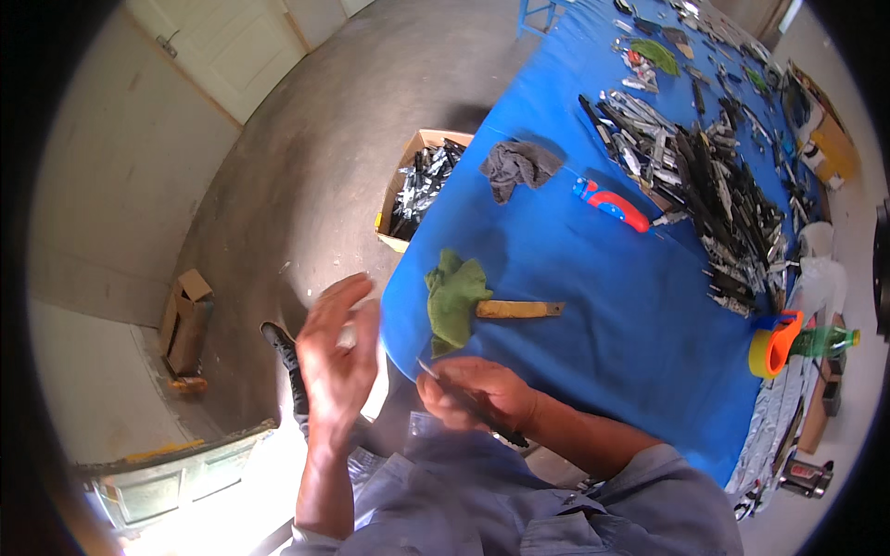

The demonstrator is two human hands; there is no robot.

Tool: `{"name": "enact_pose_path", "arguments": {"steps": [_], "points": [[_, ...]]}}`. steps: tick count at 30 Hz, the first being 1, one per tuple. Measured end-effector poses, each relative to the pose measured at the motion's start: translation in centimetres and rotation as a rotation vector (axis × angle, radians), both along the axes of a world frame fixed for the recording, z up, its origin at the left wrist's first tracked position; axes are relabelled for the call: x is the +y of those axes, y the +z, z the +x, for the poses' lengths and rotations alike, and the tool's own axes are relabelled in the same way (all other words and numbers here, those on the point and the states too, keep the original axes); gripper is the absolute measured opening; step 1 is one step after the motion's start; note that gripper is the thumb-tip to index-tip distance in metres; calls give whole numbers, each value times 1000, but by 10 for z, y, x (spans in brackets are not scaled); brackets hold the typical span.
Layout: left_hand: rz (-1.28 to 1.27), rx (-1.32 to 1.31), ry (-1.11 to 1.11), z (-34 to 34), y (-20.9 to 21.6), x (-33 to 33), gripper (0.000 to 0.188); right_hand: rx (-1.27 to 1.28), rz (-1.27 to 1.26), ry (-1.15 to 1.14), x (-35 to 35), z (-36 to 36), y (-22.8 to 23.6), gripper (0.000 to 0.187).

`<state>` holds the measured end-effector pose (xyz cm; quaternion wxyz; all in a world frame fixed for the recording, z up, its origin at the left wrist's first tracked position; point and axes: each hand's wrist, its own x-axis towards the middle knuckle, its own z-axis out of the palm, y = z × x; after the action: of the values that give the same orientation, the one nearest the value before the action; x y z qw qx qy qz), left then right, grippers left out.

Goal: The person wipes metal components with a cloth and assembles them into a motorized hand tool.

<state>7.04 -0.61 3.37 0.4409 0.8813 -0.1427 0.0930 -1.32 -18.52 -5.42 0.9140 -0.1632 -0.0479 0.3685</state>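
Note:
My right hand (477,394) is closed around a slim dark tool (487,419) with a pale narrow tip, held by the table's near edge. The tool's exact kind cannot be made out. To its left, my left hand (338,347) is raised off the table's corner, holding nothing, thumb and fingers apart and slightly blurred. Just beyond my right hand, a crumpled green cloth (451,301) lies on the blue-covered table (593,371). A flat yellowish wooden piece (521,309) with a darker end rests against the cloth.
Farther along lie a grey rag (519,169), a red and blue handled tool (612,206) and a long heap of black and silver pieces (714,195). Orange and yellow tape rolls (774,347) sit beside a green bottle (825,342). A filled cardboard box (389,208) stands left of the table.

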Motion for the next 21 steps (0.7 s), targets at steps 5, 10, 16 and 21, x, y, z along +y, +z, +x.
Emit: {"name": "enact_pose_path", "arguments": {"steps": [5, 10, 16, 21], "points": [[183, -439, -298, -48, 76, -22, 20, 195, -155, -107, -6, 6, 4, 36], [334, -603, -636, -85, 101, -47, 23, 113, -227, -66, 0, 6, 0, 40], [415, -631, -762, -82, 97, -61, 29, 176, -255, -50, -3, 12, 1, 32], [412, -662, -837, -78, 96, -66, 35, 220, -286, -103, -6, 12, 6, 29]]}}
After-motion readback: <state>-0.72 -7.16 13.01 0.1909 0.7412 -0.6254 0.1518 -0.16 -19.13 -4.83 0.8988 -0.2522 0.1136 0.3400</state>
